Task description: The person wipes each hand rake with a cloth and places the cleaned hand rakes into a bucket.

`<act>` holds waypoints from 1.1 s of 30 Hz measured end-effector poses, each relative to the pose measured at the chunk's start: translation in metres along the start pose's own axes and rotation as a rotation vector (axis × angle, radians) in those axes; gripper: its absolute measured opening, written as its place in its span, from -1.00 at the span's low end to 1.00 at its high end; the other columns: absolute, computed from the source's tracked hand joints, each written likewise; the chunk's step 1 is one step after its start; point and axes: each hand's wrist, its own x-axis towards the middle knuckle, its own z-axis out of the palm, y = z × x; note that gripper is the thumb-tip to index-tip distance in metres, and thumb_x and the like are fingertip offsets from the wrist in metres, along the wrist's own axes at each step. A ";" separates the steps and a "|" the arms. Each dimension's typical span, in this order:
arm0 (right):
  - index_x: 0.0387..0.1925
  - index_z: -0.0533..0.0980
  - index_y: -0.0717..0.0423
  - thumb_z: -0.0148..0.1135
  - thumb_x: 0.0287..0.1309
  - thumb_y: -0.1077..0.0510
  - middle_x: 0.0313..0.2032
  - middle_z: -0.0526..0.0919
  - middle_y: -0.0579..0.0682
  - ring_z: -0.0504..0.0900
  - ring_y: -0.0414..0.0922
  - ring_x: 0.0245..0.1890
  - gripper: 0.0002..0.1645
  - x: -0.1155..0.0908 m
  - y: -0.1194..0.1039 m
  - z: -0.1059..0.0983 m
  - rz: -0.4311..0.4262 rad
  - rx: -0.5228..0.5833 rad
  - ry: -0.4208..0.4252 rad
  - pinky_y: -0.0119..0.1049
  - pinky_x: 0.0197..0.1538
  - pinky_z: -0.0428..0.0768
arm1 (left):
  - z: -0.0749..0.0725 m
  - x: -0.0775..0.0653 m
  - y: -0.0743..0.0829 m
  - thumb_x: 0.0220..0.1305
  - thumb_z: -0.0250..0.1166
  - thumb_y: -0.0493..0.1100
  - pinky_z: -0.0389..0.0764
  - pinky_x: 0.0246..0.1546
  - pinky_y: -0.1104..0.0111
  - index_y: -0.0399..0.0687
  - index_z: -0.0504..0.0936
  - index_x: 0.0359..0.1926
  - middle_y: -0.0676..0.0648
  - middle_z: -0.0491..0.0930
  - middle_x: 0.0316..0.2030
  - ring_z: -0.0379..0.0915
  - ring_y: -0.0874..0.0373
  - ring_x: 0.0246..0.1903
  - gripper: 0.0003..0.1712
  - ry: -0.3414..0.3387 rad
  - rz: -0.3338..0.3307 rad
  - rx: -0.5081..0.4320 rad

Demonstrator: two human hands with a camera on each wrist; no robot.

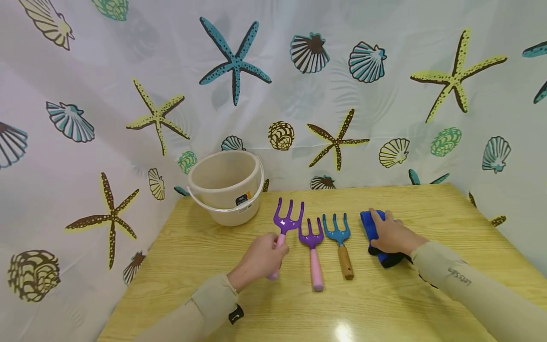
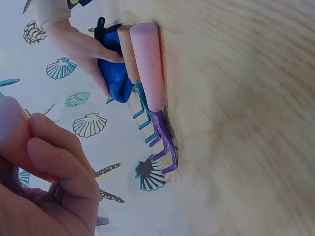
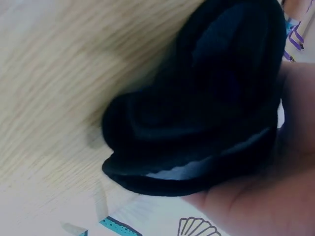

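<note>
My left hand (image 1: 260,259) grips the pink handle of a purple hand fork (image 1: 287,224), tilted with its tines pointing away. Beside it on the table lies a second purple hand fork (image 1: 315,266) with a pink handle. To the right of that is a blue hand fork (image 1: 343,254) with a wooden handle. My right hand (image 1: 392,235) pinches a folded pair of blue gloves (image 1: 368,227) with black cuffs, thumb on the near side and fingers over the top. In the right wrist view the black cuffs (image 3: 197,113) gape and hide most of the fingers.
A beige bucket (image 1: 226,190) with a white handle stands at the back left of the wooden table (image 1: 205,266). Behind and along the sides hangs a white curtain (image 1: 273,95) printed with starfish and shells.
</note>
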 end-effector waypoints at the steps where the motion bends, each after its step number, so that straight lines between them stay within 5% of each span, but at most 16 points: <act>1: 0.42 -0.20 0.36 0.24 0.17 0.07 0.19 -0.09 0.71 0.16 0.60 0.00 0.07 0.000 0.001 0.000 -0.004 0.004 0.000 0.31 -0.18 0.49 | 0.000 0.000 0.000 0.33 0.10 -0.10 0.58 -0.75 0.39 -0.33 0.47 0.03 -0.09 0.52 -0.58 0.47 0.16 -0.72 -0.60 0.001 0.008 -0.004; 10: 0.39 -0.02 0.35 0.26 0.06 0.27 0.10 0.17 0.66 0.25 0.53 -0.03 -0.05 -0.003 0.004 0.001 -0.075 -0.034 0.112 0.31 -0.21 0.52 | 0.003 -0.004 0.001 0.39 0.07 -0.14 0.51 -0.82 0.42 -0.31 0.42 0.03 -0.12 0.52 -0.60 0.40 0.14 -0.78 -0.67 -0.047 -0.024 -0.196; 21: 0.34 0.19 0.26 0.22 0.01 0.34 -0.02 0.43 0.48 0.52 0.31 -0.20 -0.19 -0.010 0.002 -0.007 -0.169 -0.037 0.287 0.16 -0.37 0.63 | 0.007 -0.007 -0.001 0.38 0.09 -0.11 0.41 -0.86 0.47 -0.30 0.42 0.04 -0.08 0.48 -0.61 0.36 0.15 -0.80 -0.64 -0.041 -0.048 -0.204; 28: 0.39 0.19 0.02 0.25 0.06 0.24 0.04 0.47 0.26 0.52 0.16 -0.11 -0.16 -0.031 -0.046 -0.039 -0.335 -0.007 0.430 0.12 -0.29 0.64 | 0.011 -0.010 0.001 0.38 0.08 -0.11 0.38 -0.87 0.48 -0.35 0.39 0.10 -0.10 0.49 -0.61 0.32 0.18 -0.81 -0.58 -0.041 -0.040 -0.232; 33: 0.38 0.21 -0.13 0.28 0.07 0.18 0.10 0.45 0.16 0.50 0.07 -0.05 -0.17 -0.045 -0.089 -0.052 -0.474 0.002 0.455 0.07 -0.25 0.65 | 0.014 -0.013 0.007 0.37 0.08 -0.14 0.37 -0.86 0.48 -0.32 0.42 0.00 -0.06 0.45 -0.64 0.28 0.20 -0.82 -0.67 -0.052 -0.024 -0.280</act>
